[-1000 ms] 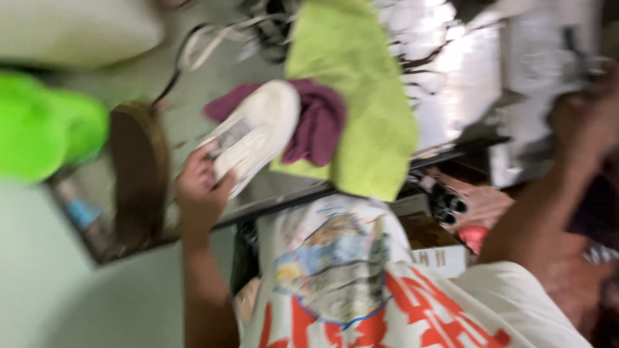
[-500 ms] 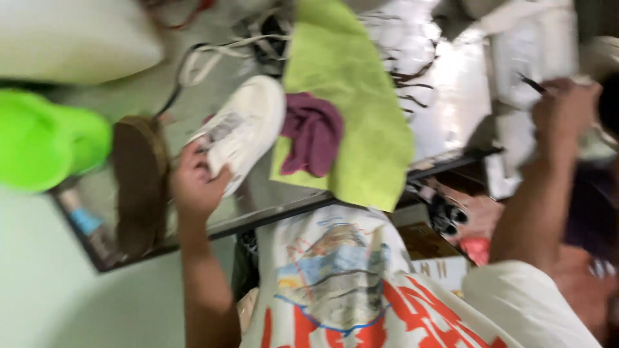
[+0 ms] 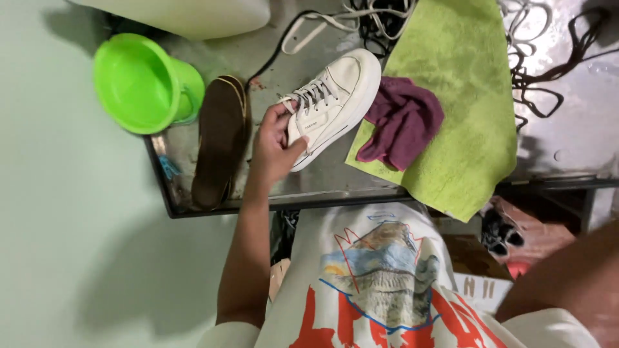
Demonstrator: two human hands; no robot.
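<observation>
One hand, the left hand (image 3: 274, 145), is closing its grip around the white sneaker's (image 3: 335, 103) heel on the metal desk (image 3: 271, 71), beside a brown insole (image 3: 221, 148); the right hand is lying outside the view.

Bare metal table (image 3: 335, 177) nearside — insole (image 3: 220, 138) blocks left.

The right hand lay beyond the right edge; only its forearm (image 3: 561, 277) showed. The left hand (image 3: 274, 145) covered the heel of the white sneaker (image 3: 335, 103). The top edge cut off a pale container (image 3: 193, 16) and tangled laces (image 3: 367, 16). The items under the table (image 3: 516, 235) were too dark to identify.
</observation>
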